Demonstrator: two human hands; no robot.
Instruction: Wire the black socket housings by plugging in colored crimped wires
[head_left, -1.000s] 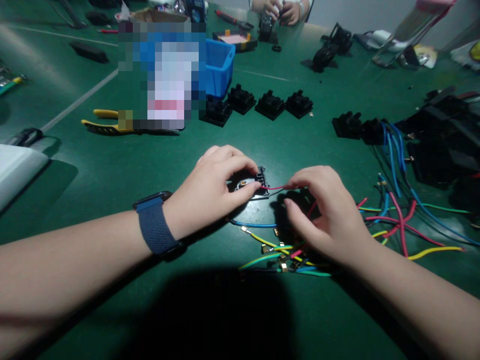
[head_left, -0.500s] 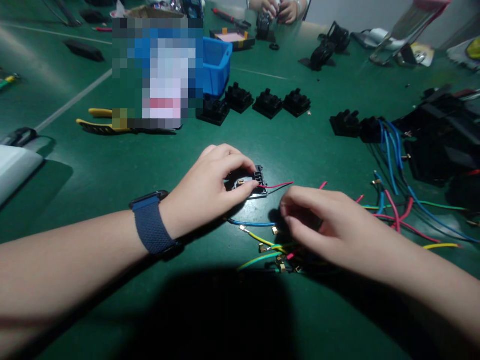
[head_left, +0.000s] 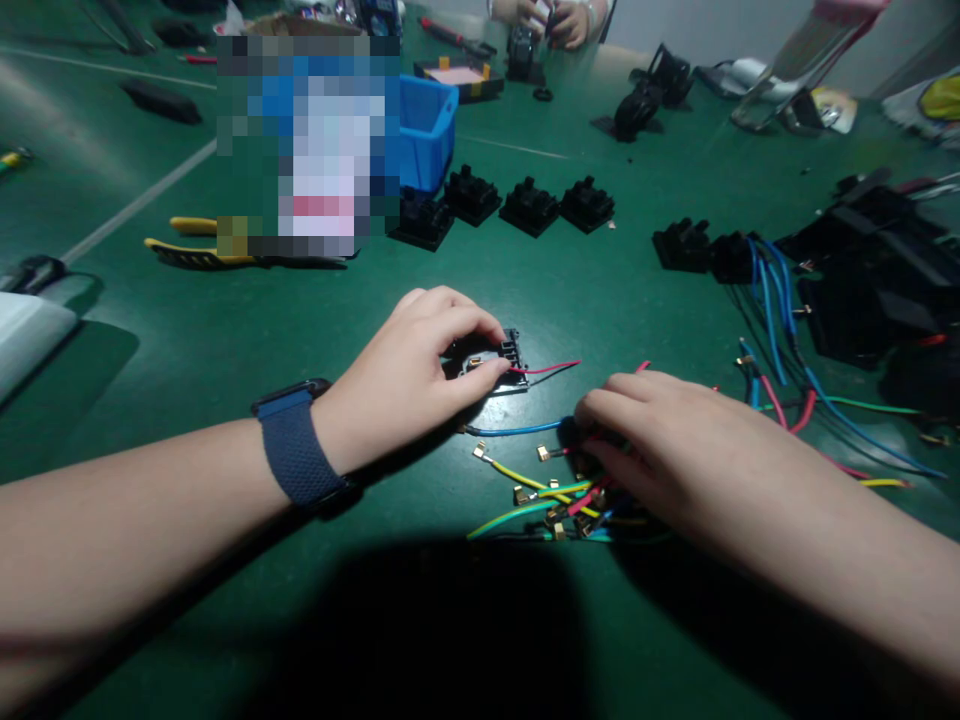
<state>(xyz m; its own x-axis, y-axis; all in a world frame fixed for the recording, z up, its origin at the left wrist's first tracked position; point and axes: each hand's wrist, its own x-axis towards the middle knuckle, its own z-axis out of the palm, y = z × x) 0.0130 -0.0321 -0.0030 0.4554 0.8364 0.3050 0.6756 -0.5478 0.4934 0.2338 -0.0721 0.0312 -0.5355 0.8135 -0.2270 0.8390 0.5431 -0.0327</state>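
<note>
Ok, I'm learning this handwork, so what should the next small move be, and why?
Perhaps the right hand should pinch the blue wire: it runs up to those fingertips, while the left hand holds the black part, from which a red wire sticks out.

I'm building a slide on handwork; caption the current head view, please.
Left hand holds a black part with a red wire; right hand is over loose coloured wires on a green table.
</note>
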